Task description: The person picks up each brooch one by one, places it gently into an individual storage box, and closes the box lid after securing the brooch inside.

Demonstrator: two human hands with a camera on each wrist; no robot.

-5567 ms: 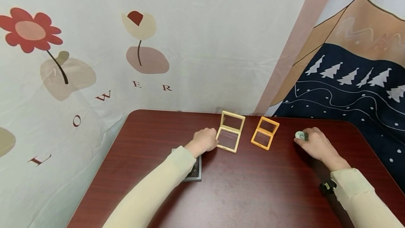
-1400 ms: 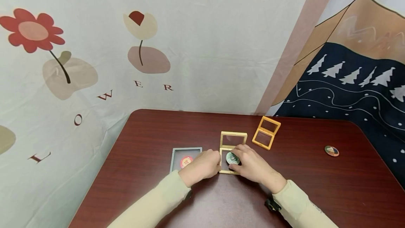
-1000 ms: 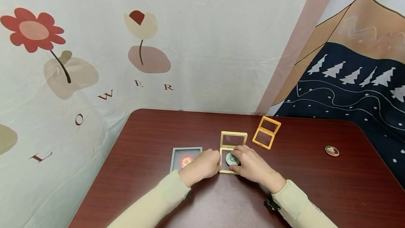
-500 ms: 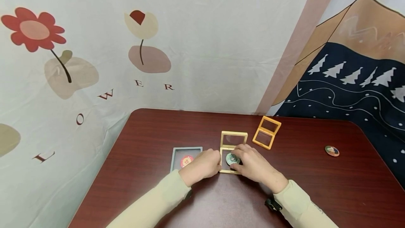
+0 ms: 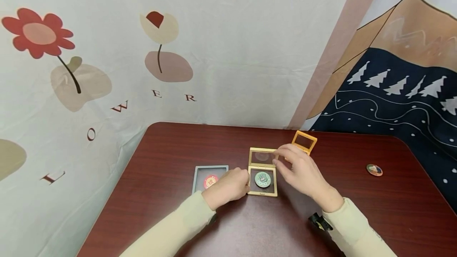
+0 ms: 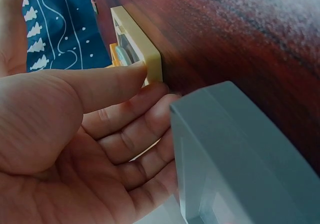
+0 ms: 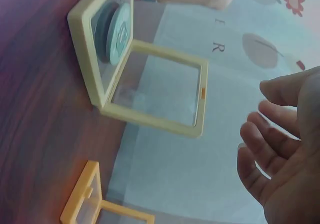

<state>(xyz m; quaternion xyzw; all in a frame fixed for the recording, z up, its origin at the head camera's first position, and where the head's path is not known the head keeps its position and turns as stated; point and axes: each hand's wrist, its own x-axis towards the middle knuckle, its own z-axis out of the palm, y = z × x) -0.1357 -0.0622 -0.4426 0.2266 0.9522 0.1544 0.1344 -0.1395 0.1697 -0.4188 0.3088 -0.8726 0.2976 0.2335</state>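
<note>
A cream display case (image 5: 262,194) stands on the table, its clear-windowed lid (image 5: 262,149) raised. On its lower window lies a pale green round chip (image 5: 263,179), also visible as a green chip (image 7: 119,34) in the right wrist view. My left hand (image 5: 228,185) pinches the case's left side; the left wrist view puts the thumb of the left hand (image 6: 95,119) on the cream rim. My right hand (image 5: 301,171) holds nothing, its fingers loosely bent beside the raised lid. In the right wrist view a gap separates the right hand (image 7: 290,144) from the lid (image 7: 150,123).
A grey case (image 5: 210,167) with a red chip (image 5: 210,181) in it sits at the left, partly behind my left hand and sleeve. An orange display case (image 5: 304,134) stands behind my right hand with its lid up. Far right lies a colourful round chip (image 5: 374,170).
The right hand let go of the green chip inside the cream case and rose towards the lid. Earlier, the case was drawn nearer and the chip brought over from the right. The left hand stays put.
</note>
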